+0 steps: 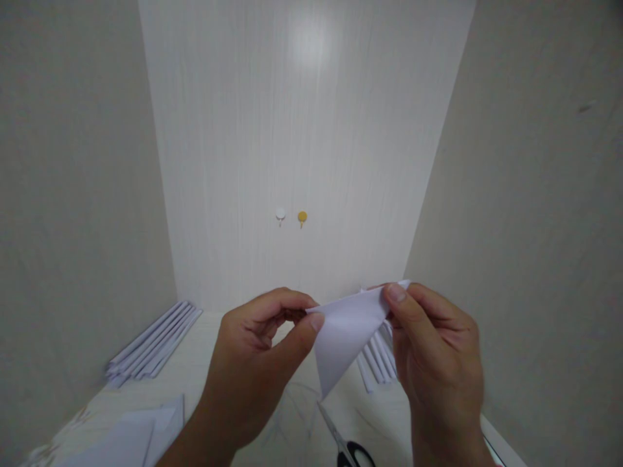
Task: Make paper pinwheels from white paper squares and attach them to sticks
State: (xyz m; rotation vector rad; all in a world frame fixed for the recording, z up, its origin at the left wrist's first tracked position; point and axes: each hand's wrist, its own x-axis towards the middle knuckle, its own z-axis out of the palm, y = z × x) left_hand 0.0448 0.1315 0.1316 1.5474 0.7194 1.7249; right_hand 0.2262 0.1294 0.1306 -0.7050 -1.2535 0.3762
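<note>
A white sheet of paper folded into a triangle (344, 337) hangs in the air between my two hands, its tip pointing down. My left hand (257, 366) pinches the left corner between thumb and curled fingers. On the upper right edge my right hand (438, 357) pinches it, thumb on the front face. Both hands are closed on the paper, above the table.
Scissors with black handles (348, 444) lie on the pale table (214, 370) below the paper. Folded white paper strips (153, 347) lie at the left wall, more strips (377, 363) behind my right hand, flat sheets (131, 438) at bottom left. Two pins (291, 216) stick in the back wall.
</note>
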